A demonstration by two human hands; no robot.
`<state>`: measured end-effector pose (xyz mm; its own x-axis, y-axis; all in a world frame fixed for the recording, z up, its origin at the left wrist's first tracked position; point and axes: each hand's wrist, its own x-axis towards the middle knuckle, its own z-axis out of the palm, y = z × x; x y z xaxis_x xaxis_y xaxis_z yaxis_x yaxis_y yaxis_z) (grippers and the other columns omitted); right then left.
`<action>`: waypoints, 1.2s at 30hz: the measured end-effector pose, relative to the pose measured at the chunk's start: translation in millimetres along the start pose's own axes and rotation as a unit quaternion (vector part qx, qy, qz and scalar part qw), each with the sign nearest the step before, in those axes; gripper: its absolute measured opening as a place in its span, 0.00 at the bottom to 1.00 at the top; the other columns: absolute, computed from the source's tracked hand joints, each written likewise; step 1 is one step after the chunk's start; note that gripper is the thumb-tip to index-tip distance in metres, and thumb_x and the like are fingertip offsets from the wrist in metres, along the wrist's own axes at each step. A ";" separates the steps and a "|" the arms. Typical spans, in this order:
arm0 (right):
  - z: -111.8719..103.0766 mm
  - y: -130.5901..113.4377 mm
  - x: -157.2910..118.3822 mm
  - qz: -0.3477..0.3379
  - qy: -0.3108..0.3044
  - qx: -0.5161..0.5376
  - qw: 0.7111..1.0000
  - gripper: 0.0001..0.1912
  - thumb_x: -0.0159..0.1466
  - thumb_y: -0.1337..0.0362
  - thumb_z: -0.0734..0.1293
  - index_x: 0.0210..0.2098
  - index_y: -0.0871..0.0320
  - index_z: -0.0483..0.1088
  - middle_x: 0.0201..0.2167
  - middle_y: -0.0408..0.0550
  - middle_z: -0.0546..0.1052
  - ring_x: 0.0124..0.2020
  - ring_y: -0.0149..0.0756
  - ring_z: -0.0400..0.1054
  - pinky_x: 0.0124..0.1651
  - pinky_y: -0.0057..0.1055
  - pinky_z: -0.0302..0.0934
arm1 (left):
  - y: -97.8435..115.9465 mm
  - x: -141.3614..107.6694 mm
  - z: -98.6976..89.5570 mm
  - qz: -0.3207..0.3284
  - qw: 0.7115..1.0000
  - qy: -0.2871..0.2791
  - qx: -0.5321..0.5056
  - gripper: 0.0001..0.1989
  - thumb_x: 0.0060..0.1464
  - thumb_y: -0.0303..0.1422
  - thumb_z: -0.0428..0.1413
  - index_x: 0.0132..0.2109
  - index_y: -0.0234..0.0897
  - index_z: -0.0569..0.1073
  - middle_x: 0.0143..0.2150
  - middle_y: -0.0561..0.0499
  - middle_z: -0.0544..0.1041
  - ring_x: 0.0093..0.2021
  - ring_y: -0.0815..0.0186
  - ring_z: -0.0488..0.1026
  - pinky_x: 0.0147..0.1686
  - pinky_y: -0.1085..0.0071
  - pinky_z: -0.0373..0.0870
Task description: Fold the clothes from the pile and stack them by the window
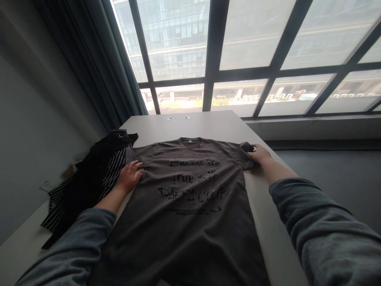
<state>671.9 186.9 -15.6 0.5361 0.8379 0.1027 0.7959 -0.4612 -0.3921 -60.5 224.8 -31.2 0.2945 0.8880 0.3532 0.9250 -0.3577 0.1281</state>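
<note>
A dark grey T-shirt (193,234) with black lettering lies spread front side up, its collar toward the window and its lower part running out of view at the bottom. My left hand (130,175) rests with fingers spread on the shirt's side, just below the sleeve at the left. On the other side, my right hand (260,154) pinches the end of the right sleeve, which is bunched and slightly lifted there. Soft folds cross the lower half of the shirt.
The shirt lies on a white table (208,125) with two small white oval pieces (187,117) near its far edge. Black and striped clothes (89,174) are heaped at the left. Behind stand a dark curtain (98,59) and a large framed window (244,35).
</note>
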 end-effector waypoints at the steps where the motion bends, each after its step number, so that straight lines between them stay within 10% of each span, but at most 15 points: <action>1: -0.6 -2.2 -1.6 0.017 -0.007 0.009 1.000 0.31 0.63 0.57 0.71 0.63 0.61 0.74 0.51 0.62 0.83 0.50 0.56 0.77 0.54 0.43 0.70 | -2.0 1.2 0.4 -0.025 0.999 0.021 0.024 0.28 0.71 0.46 0.45 0.69 0.43 0.71 0.74 0.42 0.68 0.74 0.51 0.63 0.74 0.51 0.56; 14: -27.3 9.9 -19.0 0.022 0.156 -0.042 0.987 0.26 0.69 0.64 0.61 0.64 0.58 0.74 0.74 0.66 0.58 0.73 0.64 0.50 0.73 0.59 0.47 | -30.4 63.3 7.3 -0.103 0.979 -0.094 0.148 0.33 0.70 0.48 0.42 0.67 0.31 0.74 0.74 0.31 0.66 0.76 0.44 0.60 0.71 0.46 0.57; 23: 25.1 -16.5 -53.4 -0.029 -0.036 -0.145 0.988 0.39 0.74 0.41 0.52 0.75 0.56 0.62 0.77 0.64 0.58 0.76 0.62 0.51 0.74 0.61 0.47 | -4.1 77.6 17.3 -0.015 0.992 -0.104 0.071 0.32 0.72 0.48 0.42 0.74 0.37 0.68 0.79 0.38 0.58 0.78 0.47 0.55 0.75 0.51 0.53; 28: 26.3 1.3 -37.9 -0.002 -0.065 -0.121 0.991 0.42 0.74 0.38 0.50 0.79 0.54 0.54 0.81 0.60 0.48 0.79 0.62 0.43 0.77 0.61 0.42 | 30.7 65.0 23.1 0.047 0.979 -0.197 0.025 0.32 0.71 0.54 0.45 0.77 0.56 0.62 0.82 0.48 0.53 0.80 0.45 0.49 0.74 0.41 0.49; 36: 22.7 7.1 1.5 0.027 -0.088 -0.139 0.986 0.43 0.75 0.40 0.48 0.81 0.58 0.47 0.82 0.57 0.42 0.81 0.58 0.38 0.79 0.56 0.37 | 58.3 91.3 19.8 0.017 0.965 -0.257 0.044 0.36 0.70 0.58 0.45 0.79 0.58 0.54 0.84 0.45 0.43 0.81 0.39 0.41 0.73 0.32 0.42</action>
<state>671.9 191.5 -38.9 0.5419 0.8365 -0.0816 0.8272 -0.5480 -0.1245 25.1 290.7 -9.8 0.3836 0.9107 -0.1532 0.9232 -0.3826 0.0372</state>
